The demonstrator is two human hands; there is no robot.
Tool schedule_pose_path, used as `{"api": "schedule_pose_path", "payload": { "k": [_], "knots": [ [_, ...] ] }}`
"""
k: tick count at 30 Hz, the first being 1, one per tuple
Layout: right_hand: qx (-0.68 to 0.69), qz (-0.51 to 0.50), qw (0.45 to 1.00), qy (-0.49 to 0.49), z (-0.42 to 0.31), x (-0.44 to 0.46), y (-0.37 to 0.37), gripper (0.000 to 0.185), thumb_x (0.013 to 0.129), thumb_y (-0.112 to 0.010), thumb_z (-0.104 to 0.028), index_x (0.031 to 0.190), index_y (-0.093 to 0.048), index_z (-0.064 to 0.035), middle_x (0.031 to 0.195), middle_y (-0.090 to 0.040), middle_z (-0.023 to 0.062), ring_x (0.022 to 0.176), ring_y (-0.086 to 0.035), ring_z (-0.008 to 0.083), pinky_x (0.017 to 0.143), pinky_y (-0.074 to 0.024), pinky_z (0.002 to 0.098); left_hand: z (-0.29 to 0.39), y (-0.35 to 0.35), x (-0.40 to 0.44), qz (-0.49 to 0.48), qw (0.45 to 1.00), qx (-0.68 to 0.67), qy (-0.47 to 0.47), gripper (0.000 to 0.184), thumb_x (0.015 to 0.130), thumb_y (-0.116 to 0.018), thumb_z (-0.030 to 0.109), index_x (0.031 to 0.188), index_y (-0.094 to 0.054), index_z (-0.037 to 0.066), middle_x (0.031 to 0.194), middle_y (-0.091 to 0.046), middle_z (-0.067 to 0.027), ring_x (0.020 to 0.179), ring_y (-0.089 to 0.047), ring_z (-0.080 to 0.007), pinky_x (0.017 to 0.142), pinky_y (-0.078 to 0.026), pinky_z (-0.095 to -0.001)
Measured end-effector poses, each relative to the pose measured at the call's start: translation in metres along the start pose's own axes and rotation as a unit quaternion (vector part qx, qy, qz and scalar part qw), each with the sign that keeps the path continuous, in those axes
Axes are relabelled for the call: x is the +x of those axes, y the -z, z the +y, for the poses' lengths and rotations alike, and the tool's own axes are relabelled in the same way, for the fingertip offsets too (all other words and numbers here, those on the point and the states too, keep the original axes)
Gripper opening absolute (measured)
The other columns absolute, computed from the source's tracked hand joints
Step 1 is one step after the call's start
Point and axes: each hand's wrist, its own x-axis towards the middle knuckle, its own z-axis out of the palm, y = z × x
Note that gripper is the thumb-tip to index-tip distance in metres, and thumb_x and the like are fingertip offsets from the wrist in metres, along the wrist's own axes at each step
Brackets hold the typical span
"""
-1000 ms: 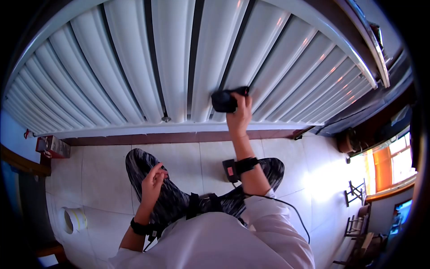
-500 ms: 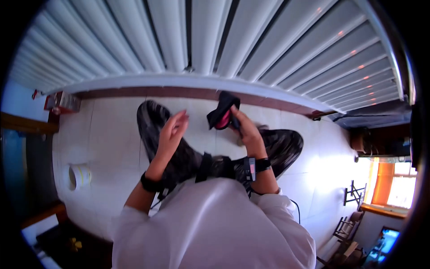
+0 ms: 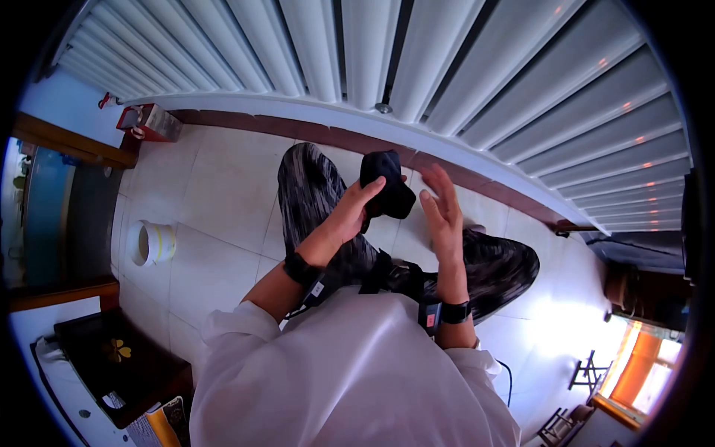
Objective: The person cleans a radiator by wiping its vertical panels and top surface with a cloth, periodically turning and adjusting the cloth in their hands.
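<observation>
My left hand [image 3: 347,211] grips a black item [image 3: 387,186] above the floor between my knees. The thumb lies on its near side, and other fingers are hidden behind it. The item looks rounded at the top with a bulge toward the lower right; I cannot make out its exact kind. To its right, my right hand [image 3: 445,223] is raised apart from it. Its fingers are stretched out, slightly blurred, with nothing in them.
A large white ribbed radiator [image 3: 328,52] spans the front. On the tiled floor [image 3: 216,201] stand a white bucket [image 3: 156,243] to the left and a red-and-grey box [image 3: 151,123] by the wall. A dark table [image 3: 123,365] is at lower left; folding stools [image 3: 588,370] are at right.
The black item has passed from my right hand to my left. Its pinkish-red part no longer shows. My right hand is now free and open, and the view has shifted.
</observation>
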Motion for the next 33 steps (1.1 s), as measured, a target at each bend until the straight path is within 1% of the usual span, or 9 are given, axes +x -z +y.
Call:
{"api": "schedule_pose_path", "payload": {
  "k": [3,7,11,13,18,23,27,31,33],
  "knots": [
    [0.02,-0.022,0.999,-0.016,0.013,0.006,-0.001,0.06,0.083,-0.066,-0.02,0.135,-0.04,-0.0047,0.128,-0.052,0.0128,0.119,-0.049,0.0225,0.094,-0.0399,0.0348,-0.009,0.008,0.003,0.02,0.999,0.027,-0.022,0.048,0.091,-0.057,0.036,0.124,-0.049,0.004,0.109,-0.059,-0.0022,0.096,-0.057,-0.0086,0.08,-0.046,-0.0246],
    [-0.191,-0.034,0.981,-0.006,0.007,0.008,-0.014,0.043,0.084,-0.065,-0.021,0.119,-0.053,-0.0004,0.113,-0.061,0.0126,0.105,-0.058,0.0204,0.088,-0.0448,0.0322,-0.006,0.003,-0.004,0.041,0.995,0.086,-0.043,0.045,0.094,-0.05,0.037,0.124,-0.05,0.004,0.106,-0.058,-0.002,0.093,-0.055,-0.0068,0.081,-0.045,-0.0226],
    [0.047,-0.027,0.992,-0.117,0.04,0.013,-0.004,0.026,0.093,-0.05,-0.017,0.115,-0.054,-0.0039,0.106,-0.061,0.006,0.096,-0.059,0.0158,0.083,-0.0469,0.0293,0.002,0.009,-0.006,0.039,0.998,-0.027,-0.03,0.049,0.094,-0.047,0.041,0.126,-0.049,0.003,0.119,-0.058,-0.0052,0.106,-0.057,-0.0151,0.089,-0.044,-0.0259],
    [0.326,-0.003,0.914,-0.241,0.032,0.016,-0.004,0.03,0.094,-0.047,-0.022,0.119,-0.052,-0.0073,0.104,-0.061,0.0044,0.096,-0.059,0.0158,0.082,-0.0472,0.0299,0.002,0.025,-0.004,0.119,0.992,0.009,0.039,0.05,0.094,-0.047,0.041,0.126,-0.048,0.002,0.12,-0.057,-0.0063,0.109,-0.056,-0.0178,0.092,-0.044,-0.0288],
    [0.319,-0.044,0.914,-0.247,0.021,0.013,-0.003,0.037,0.091,-0.051,-0.024,0.125,-0.049,-0.0077,0.097,-0.06,0.0018,0.087,-0.058,0.0133,0.078,-0.0459,0.0299,0.023,0.008,-0.011,0.066,0.994,-0.082,-0.031,0.041,0.091,-0.056,0.031,0.118,-0.054,0.001,0.112,-0.062,-0.008,0.1,-0.061,-0.0195,0.088,-0.05,-0.0346],
    [0.237,0.004,0.945,-0.227,0.049,0.002,0.017,0.038,0.088,-0.055,-0.017,0.125,-0.05,-0.0104,0.091,-0.06,0.0017,0.081,-0.058,0.0118,0.073,-0.0492,0.0285,0.072,0.029,-0.018,0.165,0.97,-0.097,-0.148,0.031,0.081,-0.064,0.007,0.111,-0.057,-0.001,0.107,-0.064,-0.0094,0.098,-0.062,-0.0226,0.088,-0.05,-0.0368],
    [0.191,0.046,0.945,-0.263,0.078,-0.018,0.057,0.031,0.089,-0.055,-0.016,0.119,-0.054,-0.0081,0.089,-0.062,0.0031,0.076,-0.058,0.0109,0.068,-0.0493,0.026,0.162,0.063,-0.009,0.306,0.867,0.047,-0.391,0.035,0.076,-0.071,0.004,0.108,-0.057,0.001,0.1,-0.06,-0.0038,0.091,-0.058,-0.0137,0.084,-0.046,-0.0279],
    [0.15,0.085,0.944,-0.282,0.086,-0.032,0.079,0.027,0.09,-0.054,-0.015,0.115,-0.055,-0.0062,0.089,-0.062,0.0044,0.073,-0.057,0.0099,0.063,-0.0485,0.0242,0.278,0.024,0.003,0.382,0.579,0.344,-0.633,0.035,0.081,-0.07,0.014,0.106,-0.052,-0.004,0.096,-0.06,-0.0066,0.086,-0.055,-0.0127,0.077,-0.045,-0.0252],
    [0.139,0.11,0.941,-0.287,0.097,-0.039,0.085,0.025,0.09,-0.053,-0.015,0.114,-0.055,-0.0064,0.089,-0.062,0.0044,0.071,-0.057,0.01,0.063,-0.0486,0.0239,0.311,0.022,0.029,0.336,0.453,0.446,-0.695,0.04,0.083,-0.064,0.008,0.118,-0.045,0.005,0.12,-0.057,-0.0122,0.1,-0.06,-0.0241,0.082,-0.048,-0.0313]
  ]
}}
